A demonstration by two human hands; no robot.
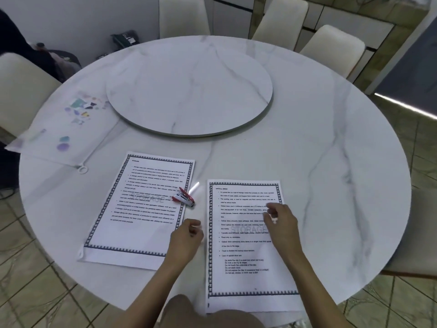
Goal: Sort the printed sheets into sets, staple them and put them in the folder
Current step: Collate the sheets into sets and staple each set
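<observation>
hands loosely curled, gripping nothing: left [186, 235] between sets, right [281, 221] above right set [243, 252] | stapler [184, 197] on left set [132, 216]; folder [59, 129] far left | risk: right set lies at surface [331, 162] edge; a nudge may slide it off

PLACE: home dining room | table [331, 143]: round, marble-look, raised turntable [189, 91] toward 12 o'clock | seating: cream padded chairs [183, 15] ringed from 10 to 2 o'clock | floor: glazed floor tiles [35, 292] at 4 and 8 o'clock
</observation>
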